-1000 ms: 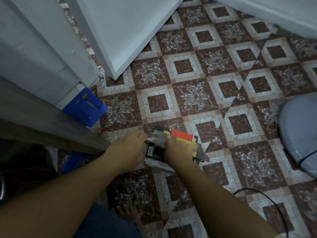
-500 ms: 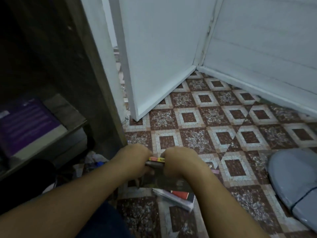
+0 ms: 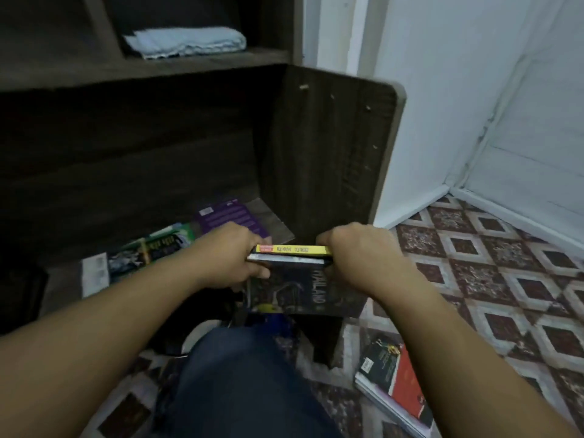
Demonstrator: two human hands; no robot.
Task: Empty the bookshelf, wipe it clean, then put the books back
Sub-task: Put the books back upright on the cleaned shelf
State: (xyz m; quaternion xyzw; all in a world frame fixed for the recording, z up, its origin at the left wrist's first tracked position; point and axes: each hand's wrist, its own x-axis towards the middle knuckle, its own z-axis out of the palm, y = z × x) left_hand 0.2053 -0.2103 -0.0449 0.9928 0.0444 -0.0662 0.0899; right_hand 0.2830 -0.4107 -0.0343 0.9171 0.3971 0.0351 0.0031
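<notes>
I hold a small stack of books (image 3: 292, 252) between both hands, a yellow spine on top and a dark cover hanging below. My left hand (image 3: 235, 256) grips its left end and my right hand (image 3: 357, 254) grips its right end. The stack hovers just in front of the dark wooden bookshelf (image 3: 328, 147), near its right side panel. On the lower shelf lie a purple book (image 3: 229, 216) and a green and black book (image 3: 158, 248). A folded pale blue cloth (image 3: 186, 42) rests on an upper shelf.
More books (image 3: 395, 384), black and red covers, lie on the patterned tile floor (image 3: 493, 263) at lower right. White walls (image 3: 474, 105) meet in a corner to the right of the shelf. My knee in blue jeans (image 3: 240, 384) fills the bottom centre.
I lifted the books off the floor and carried them up to the shelf. My view swung left and up from the tiles to the bookshelf.
</notes>
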